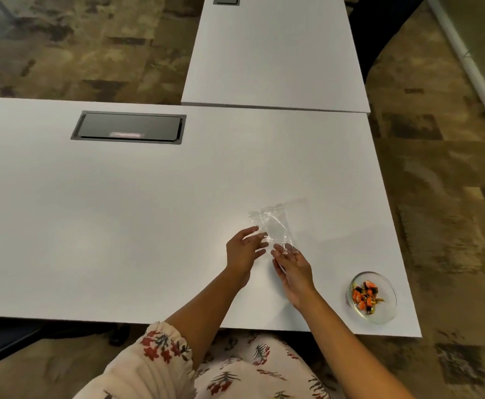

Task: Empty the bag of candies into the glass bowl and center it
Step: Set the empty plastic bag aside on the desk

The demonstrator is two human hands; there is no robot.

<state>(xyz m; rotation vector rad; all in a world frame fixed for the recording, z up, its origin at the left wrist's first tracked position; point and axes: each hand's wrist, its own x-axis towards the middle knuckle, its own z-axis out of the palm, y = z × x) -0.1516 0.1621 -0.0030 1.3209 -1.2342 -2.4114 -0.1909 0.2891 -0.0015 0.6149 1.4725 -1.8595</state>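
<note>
A clear, empty plastic bag (pixel 274 226) lies flat on the white table (pixel 120 226), right of the middle. My left hand (pixel 242 253) rests at the bag's near left corner, fingers spread and touching its edge. My right hand (pixel 291 269) is at the bag's near end, fingertips on the crumpled plastic; whether it pinches the bag is unclear. The glass bowl (pixel 375 296) stands near the table's front right corner, holding several orange and dark wrapped candies (pixel 365 296). Both hands are well left of the bowl.
A dark cable hatch (pixel 128 127) is set into the table at the back left. A second white table (pixel 273 53) adjoins the far edge. Patterned carpet surrounds the tables; the table's right edge runs close past the bowl.
</note>
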